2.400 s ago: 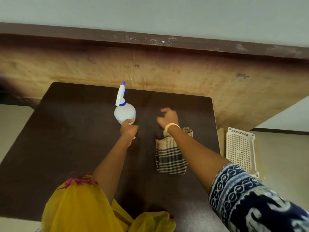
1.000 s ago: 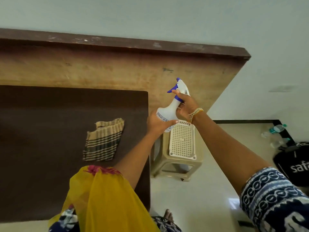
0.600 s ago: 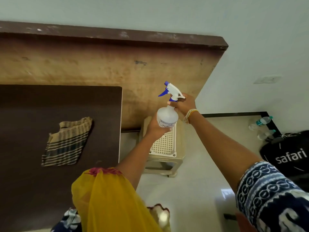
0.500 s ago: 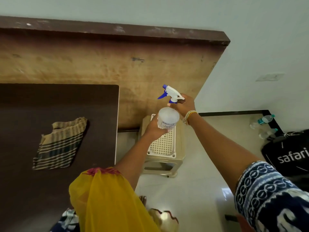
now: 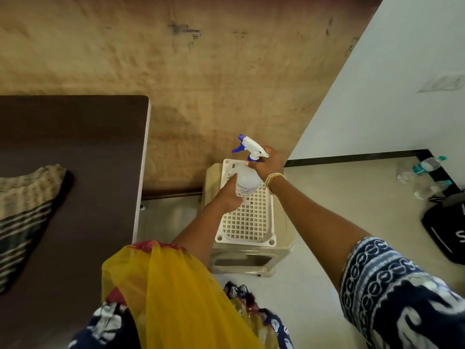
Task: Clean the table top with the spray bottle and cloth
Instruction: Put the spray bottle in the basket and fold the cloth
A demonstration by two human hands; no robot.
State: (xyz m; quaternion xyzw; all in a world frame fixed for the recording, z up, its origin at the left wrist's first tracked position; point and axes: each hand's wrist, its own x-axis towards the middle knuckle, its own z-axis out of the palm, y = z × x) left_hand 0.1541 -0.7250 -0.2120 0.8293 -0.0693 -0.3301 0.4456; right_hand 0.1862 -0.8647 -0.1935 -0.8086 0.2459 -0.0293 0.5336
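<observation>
The white spray bottle (image 5: 246,181) with a blue-and-white trigger head is held upright just above a white perforated tray (image 5: 247,222), off to the right of the table. My left hand (image 5: 230,195) cups the bottle's body from below and the left. My right hand (image 5: 269,163) grips its neck under the trigger head. The checked cloth (image 5: 24,215) lies folded on the dark brown table top (image 5: 95,152), at the left edge of the view, with neither hand near it.
The tray rests on a beige plastic stool (image 5: 251,258) on the pale floor beside the table. A wooden board (image 5: 176,59) leans behind. Two water bottles (image 5: 422,170) and a black bag (image 5: 445,230) lie at the far right. My yellow scarf (image 5: 176,298) hangs in the foreground.
The bottle has come off the table and swung right, from over the table to over the stool, and now sits lower, close to the tray. The cloth has stayed on the table.
</observation>
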